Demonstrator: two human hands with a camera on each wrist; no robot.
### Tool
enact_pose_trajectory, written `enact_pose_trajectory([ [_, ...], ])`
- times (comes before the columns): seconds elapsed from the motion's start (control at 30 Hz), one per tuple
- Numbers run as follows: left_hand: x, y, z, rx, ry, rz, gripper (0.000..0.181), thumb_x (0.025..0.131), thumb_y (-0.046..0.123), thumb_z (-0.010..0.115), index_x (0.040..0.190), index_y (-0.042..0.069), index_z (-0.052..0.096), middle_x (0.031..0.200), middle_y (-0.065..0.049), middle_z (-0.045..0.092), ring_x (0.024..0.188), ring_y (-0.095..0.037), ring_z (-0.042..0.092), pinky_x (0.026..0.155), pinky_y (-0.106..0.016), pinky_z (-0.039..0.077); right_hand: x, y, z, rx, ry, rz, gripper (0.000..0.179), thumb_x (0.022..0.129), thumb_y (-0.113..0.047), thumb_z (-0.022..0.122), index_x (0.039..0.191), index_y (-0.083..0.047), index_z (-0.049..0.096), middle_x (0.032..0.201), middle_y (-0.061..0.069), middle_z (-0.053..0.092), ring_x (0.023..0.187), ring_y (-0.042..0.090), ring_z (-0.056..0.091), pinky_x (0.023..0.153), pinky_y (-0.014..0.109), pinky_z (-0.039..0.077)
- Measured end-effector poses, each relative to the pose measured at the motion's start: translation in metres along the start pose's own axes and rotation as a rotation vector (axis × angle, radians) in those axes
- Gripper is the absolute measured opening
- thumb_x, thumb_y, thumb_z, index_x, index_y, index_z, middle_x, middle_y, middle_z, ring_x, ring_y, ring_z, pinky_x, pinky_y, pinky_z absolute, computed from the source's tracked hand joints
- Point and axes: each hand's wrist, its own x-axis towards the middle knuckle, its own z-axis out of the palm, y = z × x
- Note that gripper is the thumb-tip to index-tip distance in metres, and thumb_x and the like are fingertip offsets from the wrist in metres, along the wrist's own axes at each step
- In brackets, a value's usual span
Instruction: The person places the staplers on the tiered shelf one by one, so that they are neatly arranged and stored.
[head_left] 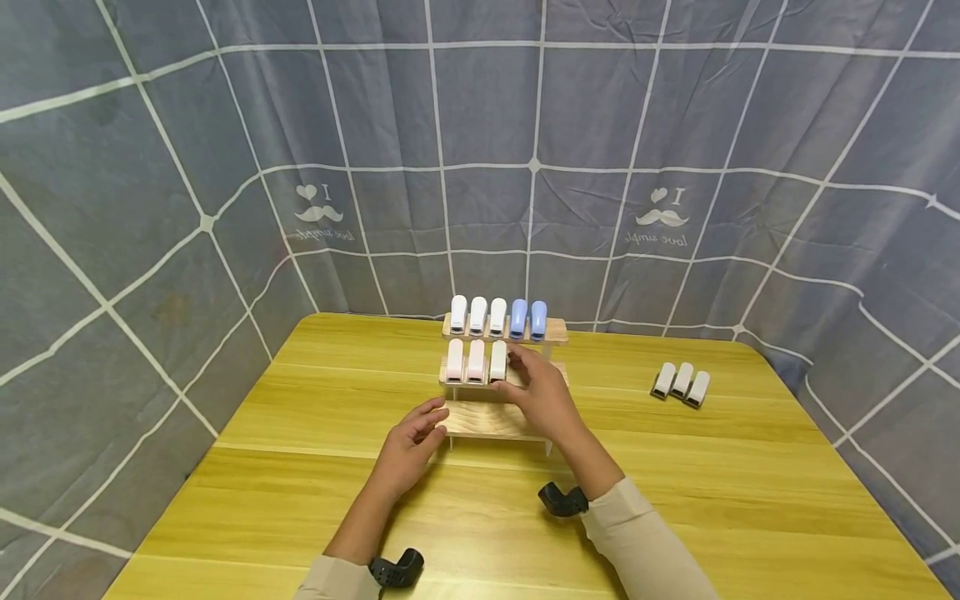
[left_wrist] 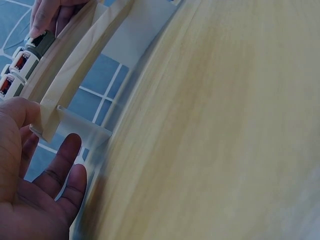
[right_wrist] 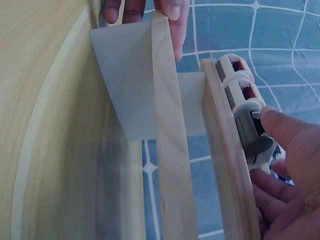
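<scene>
A three-tier wooden stand [head_left: 487, 419] with pale side panels holds small staplers. My right hand [head_left: 542, 392] grips a white stapler [head_left: 498, 361] at the right of the middle-tier row; its grey base [right_wrist: 247, 127] shows in the right wrist view. Two pale pink staplers [head_left: 454, 360] stand to its left. My left hand [head_left: 408, 450] holds the left end of the bottom tier between thumb and a finger, the other fingers spread below, as the left wrist view shows. Three white staplers [head_left: 478, 316] and two blue staplers [head_left: 528, 319] line the top tier.
Three white staplers [head_left: 681, 382] lie side by side on the wooden table [head_left: 300, 433], off to the right of the stand. A grey curtain [head_left: 480, 125] with white grid lines encloses the table at the back and sides.
</scene>
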Motion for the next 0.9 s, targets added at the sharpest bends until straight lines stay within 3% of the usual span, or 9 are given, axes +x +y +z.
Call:
enact_pose_trajectory([
  [0.3, 0.011, -0.037, 0.005, 0.002, 0.013, 0.016, 0.031, 0.098, 0.009, 0.062, 0.128, 0.000, 0.066, 0.145, -0.004, 0.052, 0.119, -0.026, 0.058, 0.093, -0.035, 0.049, -0.012, 0.007, -0.023, 0.040, -0.026, -0.013, 0.063, 0.089, -0.022, 0.077, 0.144, -0.005, 0.050, 0.130, 0.013, 0.061, 0.116, 0.030, 0.061, 0.095, 0.045, 0.050],
  [0.6, 0.011, -0.038, 0.004, 0.023, 0.009, 0.024, 0.031, 0.098, 0.012, 0.063, 0.128, 0.005, 0.067, 0.145, 0.001, 0.052, 0.119, -0.025, 0.059, 0.094, -0.037, 0.049, -0.025, 0.024, -0.056, -0.021, 0.035, -0.092, 0.058, 0.089, -0.019, 0.076, 0.140, -0.003, 0.054, 0.132, 0.014, 0.060, 0.118, 0.031, 0.058, 0.091, 0.051, 0.050],
  [0.9, 0.010, -0.038, 0.003, 0.014, 0.015, 0.028, 0.031, 0.098, 0.012, 0.063, 0.128, 0.002, 0.067, 0.145, -0.003, 0.053, 0.118, -0.025, 0.059, 0.091, -0.030, 0.050, -0.038, 0.061, -0.098, -0.075, 0.099, -0.008, 0.054, 0.093, -0.022, 0.072, 0.139, -0.002, 0.053, 0.134, 0.018, 0.058, 0.121, 0.034, 0.054, 0.093, 0.054, 0.046],
])
